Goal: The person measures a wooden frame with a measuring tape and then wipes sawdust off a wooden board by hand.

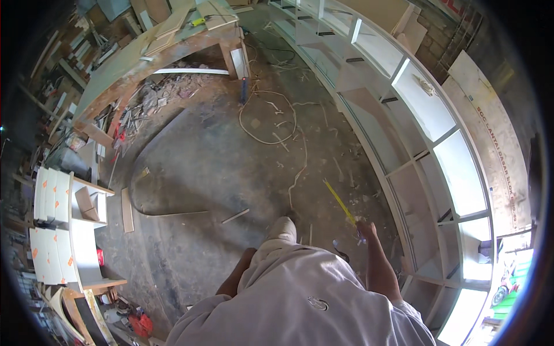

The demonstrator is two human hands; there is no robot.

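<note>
My right hand (366, 229) is closed around a tape measure, out to the right of my body. Its yellow blade (340, 200) sticks out forward and to the left, over the floor. The case is mostly covered by my fingers. On the other side, my left hand (249, 254) hangs low beside my leg; its fingers are hidden. One shoe (284, 228) shows ahead of my pale shirt. To the right of the tape runs a long white shelving frame (398, 173) with several open compartments.
A cable (296, 121) loops across the dusty floor (196, 155), among thin offcuts. A workbench (164, 43) with boards stands at the far left, scrap heaped beneath it. White panels (53, 193) with orange marks stand at the left. A large board (485, 127) leans behind the shelving.
</note>
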